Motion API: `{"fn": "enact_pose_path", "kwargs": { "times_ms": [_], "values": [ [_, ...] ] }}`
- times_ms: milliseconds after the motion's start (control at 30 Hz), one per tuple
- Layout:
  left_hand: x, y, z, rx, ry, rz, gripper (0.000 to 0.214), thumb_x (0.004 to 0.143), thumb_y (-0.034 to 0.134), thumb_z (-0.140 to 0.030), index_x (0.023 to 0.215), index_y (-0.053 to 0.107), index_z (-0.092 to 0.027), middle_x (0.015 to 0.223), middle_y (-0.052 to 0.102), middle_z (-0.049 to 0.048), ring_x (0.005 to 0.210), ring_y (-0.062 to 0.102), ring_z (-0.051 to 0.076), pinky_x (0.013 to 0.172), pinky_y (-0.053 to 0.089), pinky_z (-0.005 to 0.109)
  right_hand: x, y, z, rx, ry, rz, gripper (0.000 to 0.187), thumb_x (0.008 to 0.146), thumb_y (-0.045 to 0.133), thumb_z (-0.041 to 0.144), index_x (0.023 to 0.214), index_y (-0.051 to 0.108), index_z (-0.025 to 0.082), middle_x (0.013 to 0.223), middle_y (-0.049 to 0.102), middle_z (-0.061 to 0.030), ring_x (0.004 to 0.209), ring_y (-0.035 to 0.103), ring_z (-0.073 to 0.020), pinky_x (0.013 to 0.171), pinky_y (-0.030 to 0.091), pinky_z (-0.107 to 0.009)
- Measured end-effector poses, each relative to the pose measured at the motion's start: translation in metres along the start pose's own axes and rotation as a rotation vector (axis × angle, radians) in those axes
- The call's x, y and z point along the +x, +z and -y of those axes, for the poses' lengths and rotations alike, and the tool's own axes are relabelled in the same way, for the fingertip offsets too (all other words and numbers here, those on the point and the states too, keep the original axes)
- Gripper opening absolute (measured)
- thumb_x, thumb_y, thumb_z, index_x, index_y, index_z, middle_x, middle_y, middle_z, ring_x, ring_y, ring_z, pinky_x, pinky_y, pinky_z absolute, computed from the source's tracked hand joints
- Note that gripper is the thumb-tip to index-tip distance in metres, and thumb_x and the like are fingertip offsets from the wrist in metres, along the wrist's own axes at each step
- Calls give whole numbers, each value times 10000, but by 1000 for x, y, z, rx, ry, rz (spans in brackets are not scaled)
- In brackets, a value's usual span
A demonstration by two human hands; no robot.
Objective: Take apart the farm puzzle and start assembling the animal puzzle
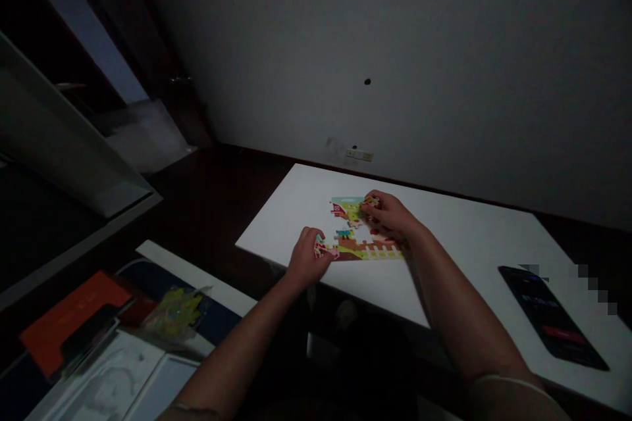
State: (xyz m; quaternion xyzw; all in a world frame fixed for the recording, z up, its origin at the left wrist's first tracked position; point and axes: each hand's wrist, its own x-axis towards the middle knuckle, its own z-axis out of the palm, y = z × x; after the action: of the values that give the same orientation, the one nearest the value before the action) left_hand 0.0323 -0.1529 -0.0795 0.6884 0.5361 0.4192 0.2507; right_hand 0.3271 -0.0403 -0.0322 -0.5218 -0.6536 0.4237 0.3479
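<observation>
A small colourful jigsaw puzzle (356,245) with a farm picture lies partly assembled on a white table (444,256). My left hand (307,263) rests at the puzzle's lower left corner, fingers curled on a loose puzzle piece (320,248). My right hand (390,216) lies over the puzzle's upper right part, fingers pinched on another piece (370,200) at the top edge. Part of the puzzle is hidden under my right hand.
A dark phone (553,316) with a lit screen lies on the table at the right. Down left are an orange booklet (69,319), a crumpled plastic bag (175,309) and white boxes (118,381). A grey wall stands behind; the room is dim.
</observation>
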Motion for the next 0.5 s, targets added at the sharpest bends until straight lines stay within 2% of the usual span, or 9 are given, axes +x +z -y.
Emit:
{"fn": "enact_pose_path", "kwargs": {
  "times_ms": [133,233,300,367,433,500],
  "values": [
    [6,-5,0,-137,-62,9,313,742,800,-153,1000,653,-252,1034,671,19,948,640,250,854,493,372,-4,-11,15,-229,-30,15,236,917,795,452,984,711,242,817,756,-54,696,685,-227,562,509,-303],
    [12,-4,0,-354,-163,-4,274,739,768,-146,972,671,-251,897,667,-16,815,617,211,787,484,344,-12,1,22,-353,-79,-39,210,970,716,448,988,740,240,863,787,-73,748,694,-244,666,549,-350],
    [18,2,-3,-614,-272,-49,231,771,806,-206,962,682,-245,873,691,-16,781,642,195,756,505,327,-25,28,25,-365,-168,-118,247,1013,644,441,1078,775,242,988,826,-104,853,743,-271,787,604,-403],
    [25,11,-9,-969,-413,-131,276,785,873,-295,978,684,-238,926,746,8,824,717,202,763,557,321,-42,67,26,-361,-280,-198,297,1047,608,429,1164,812,247,1158,851,-145,1040,782,-311,935,631,-459],
    [31,20,-16,-1276,-526,-185,345,792,911,-367,1003,671,-237,959,780,30,872,775,218,778,604,322,-59,111,26,-362,-324,-294,334,1078,589,417,1221,844,255,1230,857,-159,1105,792,-334,988,638,-498],
    [36,26,-20,-1438,-581,-174,365,811,918,-415,988,654,-237,945,784,42,882,795,221,774,622,316,-73,144,26,-434,-362,-322,392,1129,532,402,1304,854,263,1316,851,-158,1253,770,-357,1122,598,-551]
  ]
}}
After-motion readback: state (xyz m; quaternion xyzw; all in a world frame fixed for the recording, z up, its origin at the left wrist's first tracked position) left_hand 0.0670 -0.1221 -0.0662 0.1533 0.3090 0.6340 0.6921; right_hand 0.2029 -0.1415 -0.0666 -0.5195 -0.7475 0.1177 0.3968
